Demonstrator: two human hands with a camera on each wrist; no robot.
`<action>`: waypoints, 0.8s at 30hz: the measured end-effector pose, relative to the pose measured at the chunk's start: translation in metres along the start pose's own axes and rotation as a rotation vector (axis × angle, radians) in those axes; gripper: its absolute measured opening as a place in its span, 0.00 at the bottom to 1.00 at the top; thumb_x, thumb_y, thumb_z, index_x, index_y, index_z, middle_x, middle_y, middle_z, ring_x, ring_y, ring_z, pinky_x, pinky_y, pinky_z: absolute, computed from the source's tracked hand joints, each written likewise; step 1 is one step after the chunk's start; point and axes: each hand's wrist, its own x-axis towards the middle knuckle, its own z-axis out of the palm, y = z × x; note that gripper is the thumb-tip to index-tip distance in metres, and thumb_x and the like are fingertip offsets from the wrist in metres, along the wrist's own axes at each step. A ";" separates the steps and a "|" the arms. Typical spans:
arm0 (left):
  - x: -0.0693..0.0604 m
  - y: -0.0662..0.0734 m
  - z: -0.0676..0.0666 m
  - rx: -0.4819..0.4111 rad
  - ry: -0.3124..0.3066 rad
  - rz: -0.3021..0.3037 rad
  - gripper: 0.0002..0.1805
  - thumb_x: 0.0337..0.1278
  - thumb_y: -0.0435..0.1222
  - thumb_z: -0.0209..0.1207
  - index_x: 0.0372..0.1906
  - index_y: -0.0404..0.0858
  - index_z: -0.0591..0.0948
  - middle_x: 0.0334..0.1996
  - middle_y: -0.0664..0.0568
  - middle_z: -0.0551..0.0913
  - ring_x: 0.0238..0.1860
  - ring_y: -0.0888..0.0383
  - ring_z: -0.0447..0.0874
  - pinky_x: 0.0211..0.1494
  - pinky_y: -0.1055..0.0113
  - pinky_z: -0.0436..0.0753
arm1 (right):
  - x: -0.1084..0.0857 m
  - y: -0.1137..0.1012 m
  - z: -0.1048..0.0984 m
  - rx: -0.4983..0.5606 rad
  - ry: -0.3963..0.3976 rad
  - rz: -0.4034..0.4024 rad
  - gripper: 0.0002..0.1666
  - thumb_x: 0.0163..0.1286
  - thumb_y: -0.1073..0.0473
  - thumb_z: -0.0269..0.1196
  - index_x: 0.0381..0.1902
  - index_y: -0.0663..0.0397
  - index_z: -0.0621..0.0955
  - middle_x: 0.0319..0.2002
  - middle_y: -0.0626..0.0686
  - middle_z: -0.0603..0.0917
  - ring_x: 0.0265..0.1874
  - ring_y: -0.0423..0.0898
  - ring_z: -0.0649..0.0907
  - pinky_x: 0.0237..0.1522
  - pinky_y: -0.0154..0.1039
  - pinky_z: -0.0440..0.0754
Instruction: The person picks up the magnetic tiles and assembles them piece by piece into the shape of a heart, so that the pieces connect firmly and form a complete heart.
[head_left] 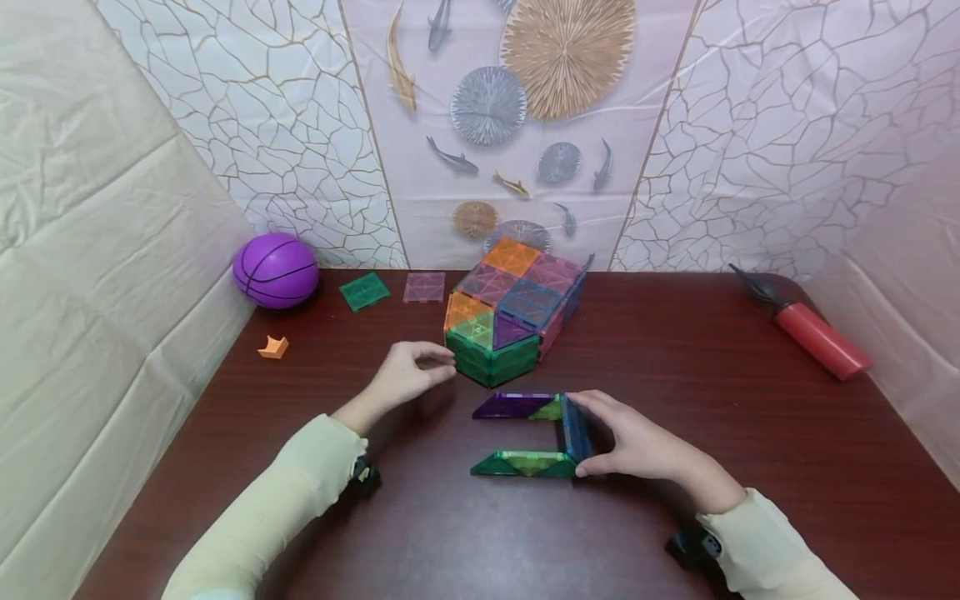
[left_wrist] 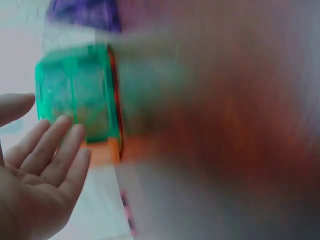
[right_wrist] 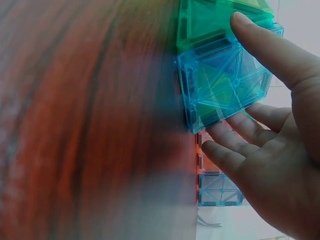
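Note:
My right hand (head_left: 637, 437) spans a blue square magnetic tile (head_left: 575, 429) standing on edge, thumb at its near end and fingers at its far end. From that tile run two upright strips of tiles: one purple with light green (head_left: 517, 407), the other green (head_left: 525, 464), leaving the left side unwalled. The right wrist view shows the thumb over the green and blue tiles (right_wrist: 225, 82). My left hand (head_left: 408, 372) hovers with parted fingers beside the green wall (head_left: 491, 360) of a larger multicoloured tile box (head_left: 517, 287); contact is unclear. The left wrist view is blurred, its palm (left_wrist: 40, 195) empty.
At the back left lie a flat green tile (head_left: 364, 292) and a pink tile (head_left: 424, 287). A purple ball (head_left: 275, 270) sits at the left edge, near a small orange crown-shaped piece (head_left: 273, 347). A red hand pump (head_left: 821, 339) lies far right.

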 end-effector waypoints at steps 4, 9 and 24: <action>0.019 -0.008 -0.017 0.022 0.144 0.001 0.13 0.54 0.35 0.66 0.44 0.35 0.85 0.40 0.46 0.87 0.44 0.52 0.84 0.51 0.56 0.80 | -0.001 0.000 0.000 0.002 -0.001 0.015 0.55 0.52 0.42 0.74 0.71 0.57 0.64 0.65 0.56 0.70 0.63 0.53 0.71 0.59 0.57 0.72; 0.050 -0.022 -0.026 0.059 0.196 -0.027 0.22 0.57 0.37 0.64 0.57 0.34 0.79 0.52 0.43 0.82 0.59 0.47 0.75 0.63 0.48 0.70 | -0.002 0.001 -0.001 0.014 0.002 0.022 0.55 0.52 0.42 0.74 0.71 0.59 0.63 0.65 0.57 0.69 0.63 0.54 0.71 0.59 0.57 0.71; 0.094 -0.055 -0.031 0.206 0.029 -0.224 0.43 0.61 0.46 0.60 0.76 0.40 0.54 0.74 0.40 0.56 0.73 0.41 0.52 0.72 0.44 0.56 | 0.000 0.000 0.000 0.062 -0.024 0.049 0.56 0.52 0.40 0.74 0.71 0.57 0.63 0.66 0.56 0.68 0.63 0.54 0.70 0.59 0.57 0.71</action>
